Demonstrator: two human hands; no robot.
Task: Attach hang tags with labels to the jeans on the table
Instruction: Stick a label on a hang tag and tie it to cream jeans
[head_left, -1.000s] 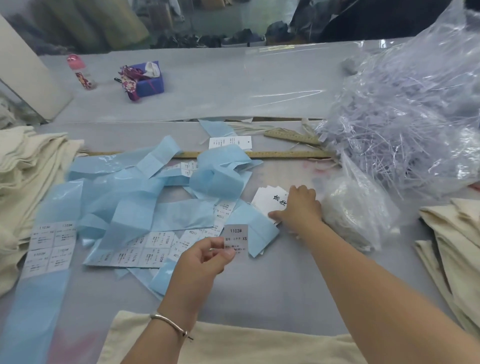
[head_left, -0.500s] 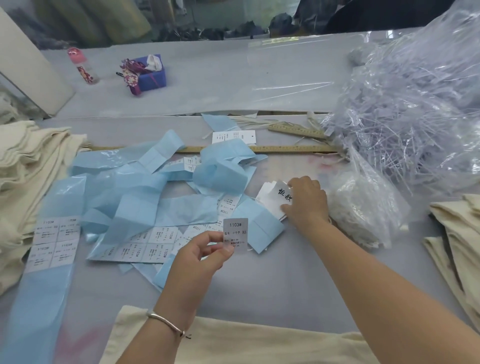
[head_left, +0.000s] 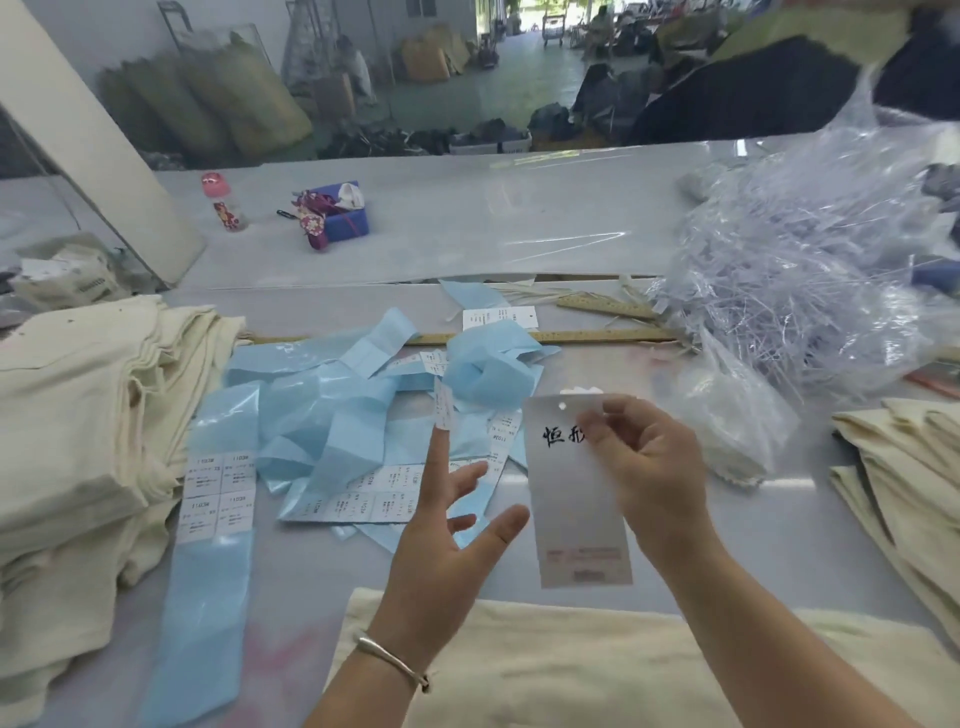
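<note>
Hang tag (head_left: 576, 493) pinched near punched top in right hand (head_left: 644, 467), long axis upright, above cream jeans (head_left: 623, 670); label sticker (head_left: 444, 410) stuck on left hand (head_left: 441, 551) index fingertip, fingers spread, just left of tag.

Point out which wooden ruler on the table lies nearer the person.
The long wooden ruler running across the table behind the blue backing strips; the shorter one lies farther back, angled.

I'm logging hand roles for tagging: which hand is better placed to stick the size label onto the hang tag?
Left. The label sits on the left hand's raised fingertip, close beside the hang tag, which the right hand pinches near its top.
</note>
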